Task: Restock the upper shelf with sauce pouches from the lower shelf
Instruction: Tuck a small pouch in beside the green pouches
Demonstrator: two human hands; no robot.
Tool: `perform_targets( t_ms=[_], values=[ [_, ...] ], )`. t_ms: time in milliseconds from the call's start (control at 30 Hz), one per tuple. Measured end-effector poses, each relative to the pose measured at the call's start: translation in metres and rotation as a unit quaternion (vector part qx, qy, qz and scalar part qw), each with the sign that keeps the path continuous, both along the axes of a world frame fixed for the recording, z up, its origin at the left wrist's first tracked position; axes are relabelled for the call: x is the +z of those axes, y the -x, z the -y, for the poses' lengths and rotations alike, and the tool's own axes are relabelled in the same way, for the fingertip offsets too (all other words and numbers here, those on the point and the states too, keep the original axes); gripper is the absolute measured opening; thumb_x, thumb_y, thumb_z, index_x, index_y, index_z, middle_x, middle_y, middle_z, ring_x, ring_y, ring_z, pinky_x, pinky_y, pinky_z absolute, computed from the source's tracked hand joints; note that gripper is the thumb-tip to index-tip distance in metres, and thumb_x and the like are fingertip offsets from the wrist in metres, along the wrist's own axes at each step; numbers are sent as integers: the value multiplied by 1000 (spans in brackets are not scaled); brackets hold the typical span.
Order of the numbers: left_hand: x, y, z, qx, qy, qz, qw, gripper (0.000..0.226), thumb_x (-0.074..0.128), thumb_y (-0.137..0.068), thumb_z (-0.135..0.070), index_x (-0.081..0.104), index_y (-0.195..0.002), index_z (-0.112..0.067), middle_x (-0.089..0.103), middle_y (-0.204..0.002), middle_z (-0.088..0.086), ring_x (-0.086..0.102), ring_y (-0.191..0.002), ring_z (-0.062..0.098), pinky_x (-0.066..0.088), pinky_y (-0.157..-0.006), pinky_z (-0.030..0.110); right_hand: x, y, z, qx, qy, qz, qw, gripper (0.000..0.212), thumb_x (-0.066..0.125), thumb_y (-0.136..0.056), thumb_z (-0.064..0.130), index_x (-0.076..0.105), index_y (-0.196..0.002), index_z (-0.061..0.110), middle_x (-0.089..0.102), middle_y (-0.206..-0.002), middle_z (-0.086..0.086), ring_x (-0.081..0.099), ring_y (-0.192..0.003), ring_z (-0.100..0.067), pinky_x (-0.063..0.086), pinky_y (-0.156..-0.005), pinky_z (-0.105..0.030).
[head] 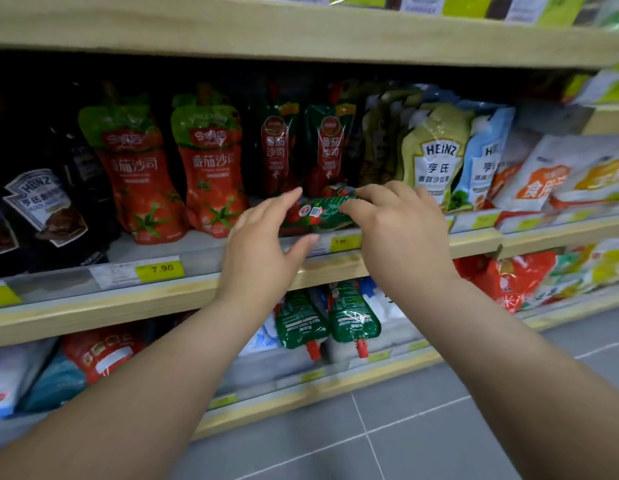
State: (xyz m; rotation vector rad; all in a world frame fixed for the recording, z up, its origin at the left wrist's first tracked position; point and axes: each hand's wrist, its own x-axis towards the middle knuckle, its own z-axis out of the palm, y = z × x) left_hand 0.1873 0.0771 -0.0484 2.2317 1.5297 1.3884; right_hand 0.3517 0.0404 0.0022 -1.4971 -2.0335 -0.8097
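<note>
While the right hand (398, 223) grips a green pouch (322, 213) at the upper shelf (197, 289) and the left hand (263, 244) hovers spread, two pouches (329, 317) remain below.

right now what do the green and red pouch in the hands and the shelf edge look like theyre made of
Green and red sauce pouch: looks like glossy flexible plastic film; it shows bright glare and creases under the right hand. Pale shelf edge: looks like matte light wood or wood-look laminate, with faint grain lines; which one is unclear.
</note>
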Motion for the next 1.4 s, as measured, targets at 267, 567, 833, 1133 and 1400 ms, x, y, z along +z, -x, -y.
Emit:
perform_targets(
  t_ms=[267, 567, 833, 1133, 1400],
  values=[
    [6, -10, -9, -33, 1, 59, 998, 32, 67, -85, -25, 63, -116, -26, 63, -107, -12, 52, -93, -2, 36, -78, 3, 13, 9, -8, 84, -140, -30, 986, 25, 54, -83, 6, 70, -102, 10, 69, -97, -13, 59, -88, -36, 42, -77, -44],
    [13, -4, -24, -15, 24, 101, 994, 24, 59, -89, -37, 60, -112, -30, 63, -84, -18, 62, -80, 8, 49, -66, 27, -37, 3, -7, 117, -20, -255, 960, 70, 69, -85, 22, 30, -144, 25, 37, -137, -22, 40, -121, -35, 43, -95, -45],
    [23, -2, -32, -25, 81, 98, 992, 24, 58, -91, -33, 56, -114, -28, 63, -90, -15, 65, -85, 12, 54, -74, 34, -33, 31, -51, 150, 103, -338, 923, 94, 67, -85, 21, -2, -145, 46, 49, -119, -3, 55, -93, -17, 53, -78, -40],
    [-4, 49, 1, 114, -76, -190, 972, 49, 59, -84, -53, 59, -123, -25, 69, -107, 1, 58, -98, 28, 40, -83, 40, -25, 40, -79, 131, 159, -346, 915, 93, 67, -85, 13, 4, -146, 42, 48, -121, -12, 54, -103, -24, 49, -89, -42],
    [-40, 67, 1, 103, -152, -238, 954, 42, 60, -83, -50, 66, -115, -22, 69, -100, -3, 57, -89, 26, 38, -79, 39, -22, 61, -100, 117, 197, -308, 923, 102, 66, -82, 1, -4, -147, 36, 40, -126, -17, 53, -85, -23, 49, -78, -32]
  ],
)
